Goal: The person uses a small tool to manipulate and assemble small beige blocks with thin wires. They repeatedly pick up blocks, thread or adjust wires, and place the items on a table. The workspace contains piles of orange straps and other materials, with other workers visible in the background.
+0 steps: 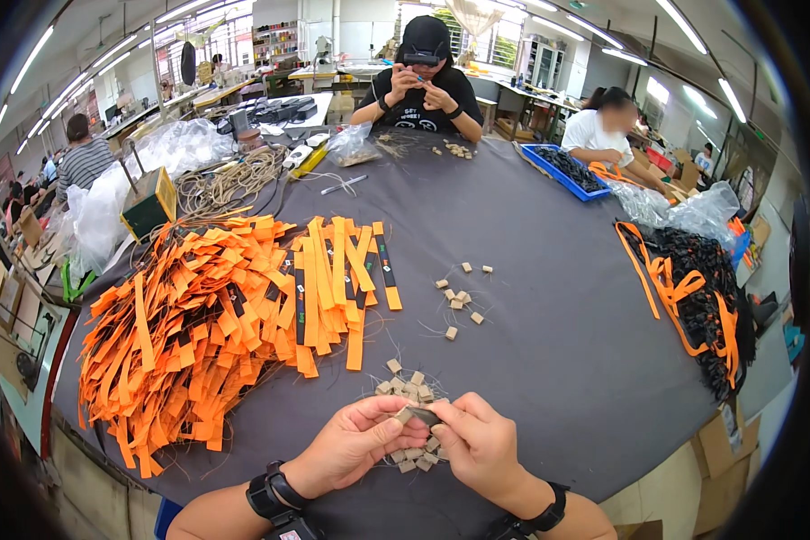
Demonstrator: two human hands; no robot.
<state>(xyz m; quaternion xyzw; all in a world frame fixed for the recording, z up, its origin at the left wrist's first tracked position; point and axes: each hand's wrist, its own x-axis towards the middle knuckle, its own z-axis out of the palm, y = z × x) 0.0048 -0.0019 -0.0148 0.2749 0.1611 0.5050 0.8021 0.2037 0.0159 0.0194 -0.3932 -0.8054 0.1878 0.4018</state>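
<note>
My left hand point(355, 443) is closed, pinching a small tan piece point(405, 415) between thumb and forefinger. Against it, my right hand point(480, 446) grips a small dark flat piece point(426, 416); its exact kind is too small to make out. Both hands meet near the front of the table, over a pile of small tan block-like pieces point(413, 387) with thin loose threads. Part of that pile is hidden by my fingers. Several similar tan pieces point(460, 297) lie scattered farther out on the dark table cover point(549, 297).
A large heap of orange and black strips point(189, 342) covers the table's left. Black cords with orange ribbons point(693, 297) lie at the right, near a blue tray point(565, 171). Rope point(229, 184) and a box point(148, 202) stand far left. One person point(427, 99) works opposite, another point(598, 130) far right.
</note>
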